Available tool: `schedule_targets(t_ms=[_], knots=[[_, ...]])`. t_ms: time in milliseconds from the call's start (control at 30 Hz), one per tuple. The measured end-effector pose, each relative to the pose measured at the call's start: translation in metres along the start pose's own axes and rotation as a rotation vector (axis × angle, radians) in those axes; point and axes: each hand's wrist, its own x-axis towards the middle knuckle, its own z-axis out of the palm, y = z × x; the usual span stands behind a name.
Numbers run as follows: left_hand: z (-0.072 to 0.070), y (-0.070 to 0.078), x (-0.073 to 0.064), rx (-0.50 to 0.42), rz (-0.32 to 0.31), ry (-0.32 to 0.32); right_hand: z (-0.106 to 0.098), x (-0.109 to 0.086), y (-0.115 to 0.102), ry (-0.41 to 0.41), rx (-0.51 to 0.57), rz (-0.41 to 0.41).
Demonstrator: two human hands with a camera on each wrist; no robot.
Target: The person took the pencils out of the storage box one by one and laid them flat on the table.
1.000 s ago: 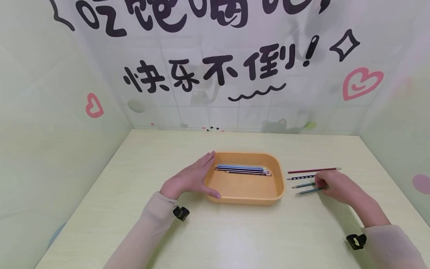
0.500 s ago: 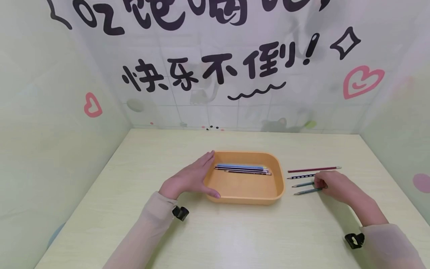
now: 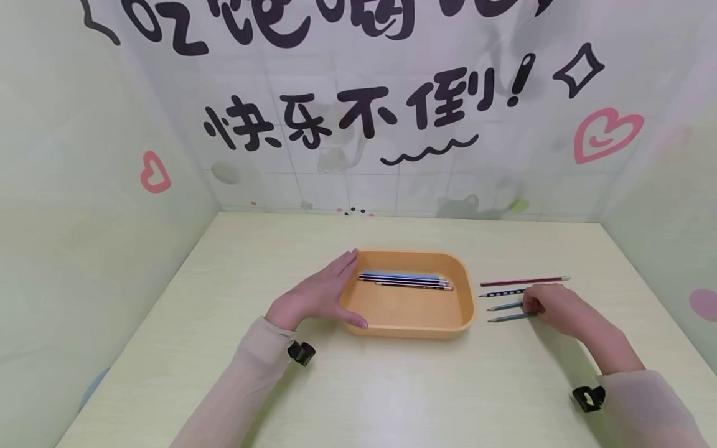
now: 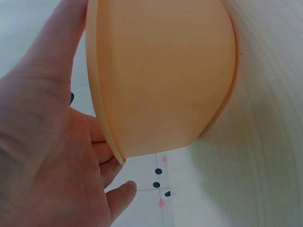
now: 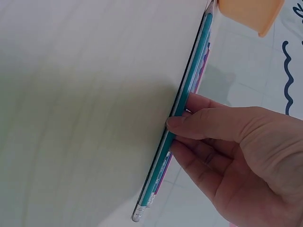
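Observation:
My left hand [image 3: 313, 297] rests against the left end of an orange tray [image 3: 411, 331]. Its thumb lies at the near side and its straight fingers reach along the far corner, touching the rim in the left wrist view. Several pencils [image 3: 403, 279], light blue and dark striped, lie side by side inside the tray. To the right of it, my right hand [image 3: 557, 309] pinches the nearest teal pencil [image 5: 187, 85] between thumb and fingers, low over the table. Just beyond lie another teal pencil [image 3: 504, 307], a dark dotted pencil [image 3: 501, 293] and a red pencil [image 3: 523, 282].
All of this is on a pale wooden table [image 3: 370, 392]. A printed cloth [image 3: 347, 155] with black lettering hangs behind it, with side panels left and right. Both wrists wear small black cameras, such as the right camera [image 3: 588, 399].
My right hand has shifted slightly left, and the nearest teal pencil has moved a little left with it. The left hand and the tray hold their places.

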Motion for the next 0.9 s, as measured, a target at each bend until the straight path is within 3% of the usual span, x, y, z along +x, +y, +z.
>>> schedule_targets(t_ms=[533, 900], knots=[[0.000, 0.000, 0.000, 0.002, -0.007, -0.006, -0.018, 0.012, -0.028, -0.004, 0.026, 0.022], [0.000, -0.001, 0.004, 0.027, -0.005, -0.015, -0.034, 0.026, -0.052, 0.085, 0.049, -0.029]])
